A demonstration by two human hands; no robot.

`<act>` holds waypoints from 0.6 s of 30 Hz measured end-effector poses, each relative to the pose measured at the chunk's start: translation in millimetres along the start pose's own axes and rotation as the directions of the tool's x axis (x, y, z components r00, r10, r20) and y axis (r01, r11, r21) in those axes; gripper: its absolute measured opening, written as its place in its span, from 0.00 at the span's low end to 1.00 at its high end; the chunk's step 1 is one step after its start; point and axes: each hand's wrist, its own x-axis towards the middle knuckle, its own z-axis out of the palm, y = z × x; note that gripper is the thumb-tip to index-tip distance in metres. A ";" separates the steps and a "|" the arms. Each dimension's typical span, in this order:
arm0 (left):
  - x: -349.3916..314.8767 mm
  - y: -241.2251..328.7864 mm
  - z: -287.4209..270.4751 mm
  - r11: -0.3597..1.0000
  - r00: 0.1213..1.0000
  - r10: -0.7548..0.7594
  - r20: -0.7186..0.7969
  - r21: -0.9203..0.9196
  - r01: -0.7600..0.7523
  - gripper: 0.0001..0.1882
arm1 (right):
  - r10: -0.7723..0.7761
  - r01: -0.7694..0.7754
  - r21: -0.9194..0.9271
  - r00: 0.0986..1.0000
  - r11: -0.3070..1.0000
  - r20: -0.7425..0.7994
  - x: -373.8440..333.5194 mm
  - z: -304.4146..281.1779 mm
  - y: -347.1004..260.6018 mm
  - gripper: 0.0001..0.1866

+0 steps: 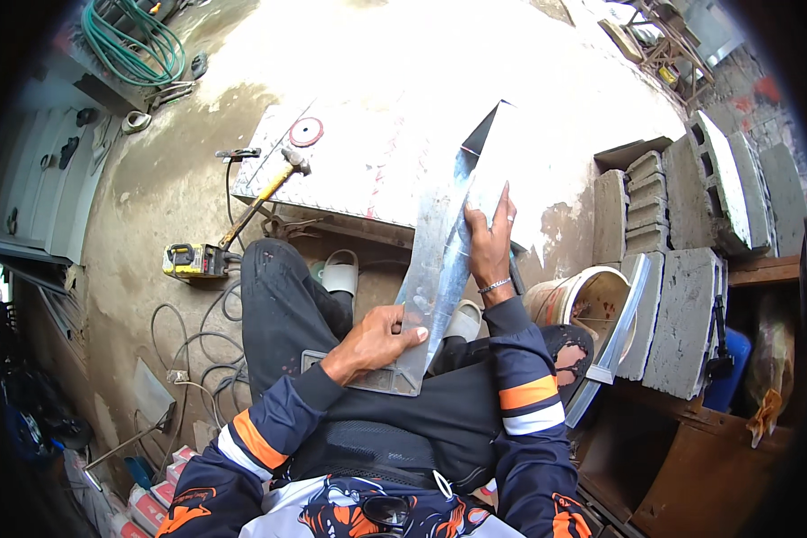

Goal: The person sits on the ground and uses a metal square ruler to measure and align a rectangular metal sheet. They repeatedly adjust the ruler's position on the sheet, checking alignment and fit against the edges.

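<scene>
A folded piece of shiny sheet metal (458, 260) stands slanting up from my lap, its far end opening into a dark pointed fold. My right hand (490, 242) grips its right side, with the thumb toward me and the fingers stretched along the outer face. A flat grey L-shaped metal square (429, 260) runs along the sheet's left side, and its short leg crosses my thigh. My left hand (374, 343) is closed on that square near its corner, thumb on top; the other fingers are partly hidden. Whether the square is pressed fully against the sheet, I cannot tell.
Ahead is a low metal-topped table (350, 179) holding a yellow-handled hammer (273, 190) and a red-rimmed disc (306, 132). A yellow-black boxy tool (195, 260) and cables (202, 336) lie left. At right stand a bucket (556, 300), metal strips (620, 318) and concrete blocks (681, 314).
</scene>
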 end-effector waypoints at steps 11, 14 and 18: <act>8.6 -28.0 4.2 0.991 0.998 0.061 -0.018 -0.118 -0.062 0.12 | -0.035 0.035 -0.007 0.999 0.999 -0.015 -6.2 -0.1 6.1 0.47; 5.9 -20.8 4.1 0.993 0.997 0.066 -0.029 -0.096 -0.069 0.13 | -0.036 0.036 0.018 0.999 0.999 -0.011 -6.1 -0.6 8.0 0.47; 4.1 -13.3 1.4 0.993 1.000 0.029 0.005 -0.111 -0.028 0.14 | -0.029 0.029 0.042 1.000 0.999 0.009 -5.6 -1.8 7.1 0.47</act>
